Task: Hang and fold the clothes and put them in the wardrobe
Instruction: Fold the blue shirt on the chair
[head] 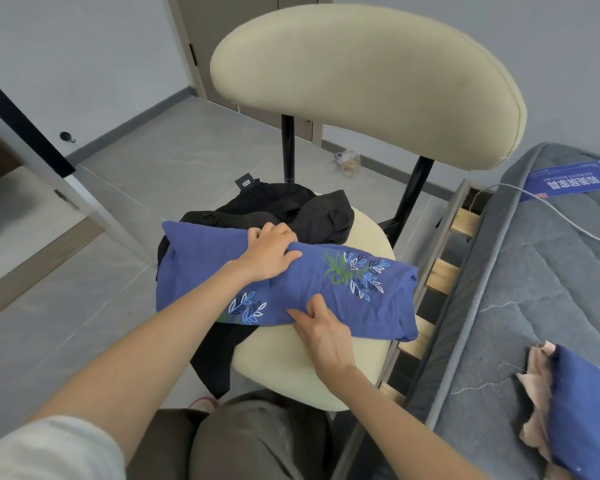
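Observation:
A blue shirt with a leaf print [340, 289] lies folded into a long strip across the cream chair seat [284, 368]. My left hand [269, 251] rests on its upper edge, fingers curled over the fold near the middle. My right hand [321, 327] pinches the shirt's near edge with thumb and fingers. Under the shirt lies a heap of black clothes [291, 209], partly hanging off the seat's left front.
The chair's cream backrest [364, 81] rises behind the clothes. To the right is a bed with a grey mattress [534, 289], a white cable, and a blue and pink folded pile [579, 410] at its near corner. A brown wardrobe door [222, 46] stands beyond.

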The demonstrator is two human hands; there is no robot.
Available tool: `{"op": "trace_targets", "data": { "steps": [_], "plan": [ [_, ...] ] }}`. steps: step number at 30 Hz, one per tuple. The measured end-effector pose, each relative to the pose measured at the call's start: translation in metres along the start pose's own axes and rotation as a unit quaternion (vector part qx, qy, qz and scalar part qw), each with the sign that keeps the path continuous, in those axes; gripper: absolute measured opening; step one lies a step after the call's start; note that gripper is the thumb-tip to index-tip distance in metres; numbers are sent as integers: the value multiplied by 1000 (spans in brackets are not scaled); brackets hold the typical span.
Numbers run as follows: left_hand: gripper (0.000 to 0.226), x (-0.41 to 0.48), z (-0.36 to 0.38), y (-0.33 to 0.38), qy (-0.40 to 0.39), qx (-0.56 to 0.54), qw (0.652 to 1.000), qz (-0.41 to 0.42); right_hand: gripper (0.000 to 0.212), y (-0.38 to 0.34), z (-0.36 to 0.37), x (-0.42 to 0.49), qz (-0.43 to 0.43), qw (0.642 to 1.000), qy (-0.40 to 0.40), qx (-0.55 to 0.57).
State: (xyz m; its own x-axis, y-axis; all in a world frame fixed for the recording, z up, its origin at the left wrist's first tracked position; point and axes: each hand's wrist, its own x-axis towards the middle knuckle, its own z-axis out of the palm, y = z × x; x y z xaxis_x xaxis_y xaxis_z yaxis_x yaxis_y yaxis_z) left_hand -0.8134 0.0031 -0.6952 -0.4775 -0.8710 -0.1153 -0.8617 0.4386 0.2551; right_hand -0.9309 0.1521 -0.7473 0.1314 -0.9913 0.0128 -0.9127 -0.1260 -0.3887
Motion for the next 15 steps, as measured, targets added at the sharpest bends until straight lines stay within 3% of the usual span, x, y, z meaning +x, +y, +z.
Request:
{"op": "trace_targets", "data": {
  "steps": [6, 10, 13, 15],
  "plan": [
    [26, -10, -30, 12, -4, -142, 983, -113, 26, 7, -40, -20, 24, 990, 141, 1],
    [22, -16, -52, 28, -13, -298, 941, -159, 32, 18, -59, -35, 102, 977, 110, 154],
    [17, -28, -67, 44, -16, -365, 917, -162, 36, 17, -80, -43, 131, 909, 146, 367],
    [16, -36, -76, 52, -5, -411, 898, -157, 35, 16, -95, -44, 130, 875, 162, 438]
  ]
}}
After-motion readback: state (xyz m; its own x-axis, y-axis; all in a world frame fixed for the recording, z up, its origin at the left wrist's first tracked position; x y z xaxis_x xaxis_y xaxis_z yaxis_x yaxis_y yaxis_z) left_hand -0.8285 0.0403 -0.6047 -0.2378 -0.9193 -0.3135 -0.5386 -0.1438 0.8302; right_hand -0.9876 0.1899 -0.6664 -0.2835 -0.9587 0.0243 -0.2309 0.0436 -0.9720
